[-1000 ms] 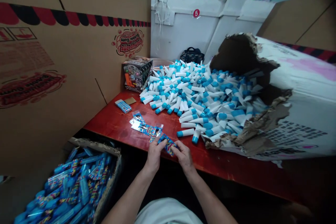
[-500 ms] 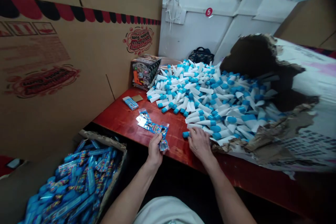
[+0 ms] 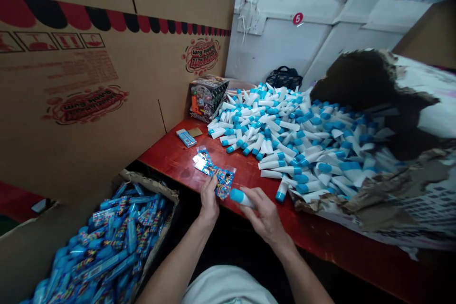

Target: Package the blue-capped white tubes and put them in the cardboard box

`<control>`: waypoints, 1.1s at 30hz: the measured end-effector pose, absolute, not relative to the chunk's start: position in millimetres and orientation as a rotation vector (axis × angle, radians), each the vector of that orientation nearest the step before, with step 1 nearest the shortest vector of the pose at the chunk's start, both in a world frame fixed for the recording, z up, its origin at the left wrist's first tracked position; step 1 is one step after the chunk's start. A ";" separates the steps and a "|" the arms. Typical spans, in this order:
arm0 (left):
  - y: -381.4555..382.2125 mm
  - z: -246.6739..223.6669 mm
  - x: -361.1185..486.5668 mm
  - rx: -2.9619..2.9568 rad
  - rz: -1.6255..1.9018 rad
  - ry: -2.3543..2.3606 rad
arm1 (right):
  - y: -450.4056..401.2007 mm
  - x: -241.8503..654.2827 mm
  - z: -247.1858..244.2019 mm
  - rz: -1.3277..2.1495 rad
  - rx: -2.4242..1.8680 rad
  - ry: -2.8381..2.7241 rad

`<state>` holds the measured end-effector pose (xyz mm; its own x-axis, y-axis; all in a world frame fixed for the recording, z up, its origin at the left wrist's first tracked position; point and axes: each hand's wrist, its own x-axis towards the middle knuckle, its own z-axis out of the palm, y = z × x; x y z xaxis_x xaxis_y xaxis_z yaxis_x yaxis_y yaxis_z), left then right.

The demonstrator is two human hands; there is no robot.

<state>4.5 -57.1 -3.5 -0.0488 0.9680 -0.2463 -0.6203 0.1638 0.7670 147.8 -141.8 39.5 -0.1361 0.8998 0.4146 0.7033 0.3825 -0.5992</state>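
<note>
My right hand (image 3: pixel 265 216) grips a white tube with a blue cap (image 3: pixel 242 197), cap end pointing left. Close beside it, my left hand (image 3: pixel 209 198) is closed on the edge of a printed plastic wrapper (image 3: pixel 223 183) over the front of the table. More shiny blue wrappers (image 3: pixel 204 156) lie just behind that one. A large heap of the same white tubes (image 3: pixel 281 126) covers the back and right of the red table (image 3: pixel 171 152). One tube (image 3: pixel 282 190) lies at the near edge of the heap.
Below left, an open carton (image 3: pixel 171 194) holds many wrapped blue tubes (image 3: pixel 107 247). A torn white box (image 3: pixel 423 185) lies at the right, with tubes spilling out. A tall cardboard box (image 3: pixel 149 71) walls the left side. A small blue pack (image 3: pixel 186 138) and a dark printed box (image 3: pixel 207 98) sit on the table.
My right hand has lifted a tube from the heap and brought it left, close to the wrapper in my left hand. The view has shifted slightly left.
</note>
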 end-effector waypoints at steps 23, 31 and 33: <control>-75.1 16.9 5.4 0.247 1.235 0.491 | -148.6 133.8 32.6 0.270 -1.645 -1.954; -93.6 15.4 22.8 0.404 1.172 0.586 | -142.8 126.4 25.5 0.364 -1.532 -1.731; -91.2 15.3 23.0 0.381 1.212 0.610 | -143.2 130.9 18.0 0.555 -1.524 -1.584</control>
